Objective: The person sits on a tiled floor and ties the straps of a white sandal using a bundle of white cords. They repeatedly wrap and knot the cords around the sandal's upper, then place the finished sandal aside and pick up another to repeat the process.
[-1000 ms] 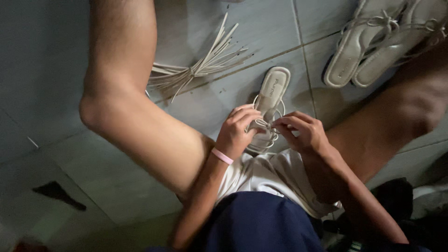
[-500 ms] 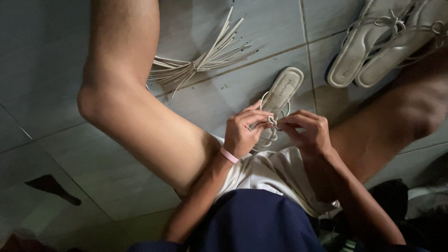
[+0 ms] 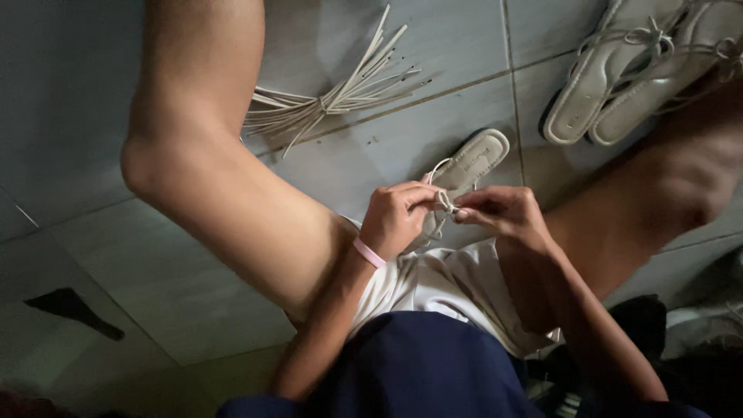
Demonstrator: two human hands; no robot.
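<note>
**On the tiled floor: both hands pinching a sandal strap**

On the grey tiled floor [image 3: 433,147], seen from above, person seated with legs spread. Largest in view: two bare legs. Left leg [image 3: 209,170] is bent and crosses the upper left, hiding part of the floor and the near ends of the strap bundle. Right leg [image 3: 658,201] runs to the upper right, its top end meeting the sandal pair.

Lap: white shorts [image 3: 441,282], dark blue shirt [image 3: 418,368] below them.

Sandals, three total:
- two pale strappy flat sandals [image 3: 627,70], side by side at upper right, well apart from the hands
- one pale flat sandal with thin straps [image 3: 472,162] between the legs, sole down on the tile, heel end pointing away, near end hidden behind the hands

One loose bundle of thin pale straps [image 3: 340,93], fanned out on the tile just beside the left knee.

Hands: left hand [image 3: 398,217] and right hand [image 3: 503,213] nearly touch over the single sandal's near end. Both fingertip pinches are closed narrow on its thin pale strap [image 3: 447,203]. One pink wristband [image 3: 369,252] on the left wrist.

One dark flat scrap [image 3: 73,310] on the floor, lower left.
</note>
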